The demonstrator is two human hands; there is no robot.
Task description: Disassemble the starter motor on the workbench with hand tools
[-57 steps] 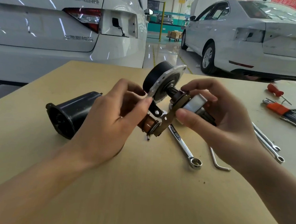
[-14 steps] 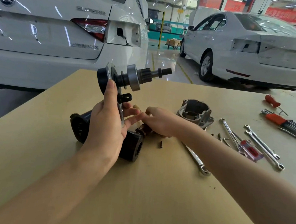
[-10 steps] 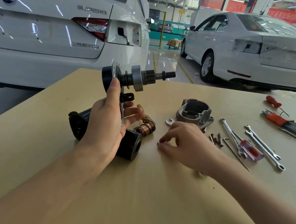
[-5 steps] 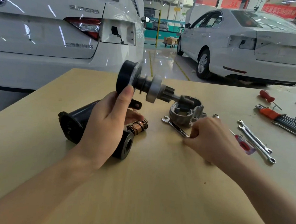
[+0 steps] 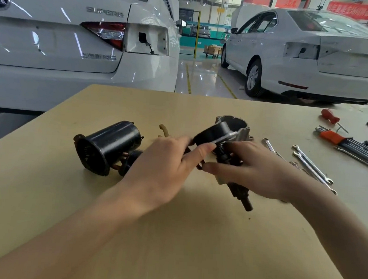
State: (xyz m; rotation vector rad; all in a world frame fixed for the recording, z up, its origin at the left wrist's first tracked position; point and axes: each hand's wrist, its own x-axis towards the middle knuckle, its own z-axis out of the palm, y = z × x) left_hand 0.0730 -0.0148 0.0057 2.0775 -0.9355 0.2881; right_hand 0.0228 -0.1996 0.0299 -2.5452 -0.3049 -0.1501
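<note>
Above the bench [image 5: 172, 236], both hands now hold the drive shaft assembly [image 5: 227, 155].
My right hand [image 5: 250, 168] has joined my left hand [image 5: 166, 166]; all fingers grip it, shaft tilted down, so further stripping can begin.

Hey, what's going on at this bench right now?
A person is taking a starter motor apart on a workbench. Both hands hold the drive shaft assembly just above the bench: the left hand grips its black round end, the right hand grips the middle, and the shaft tip points toward the person. The black motor casing lies on its side to the left, a grey metal housing sits behind, and wrenches lie to the right.
</note>
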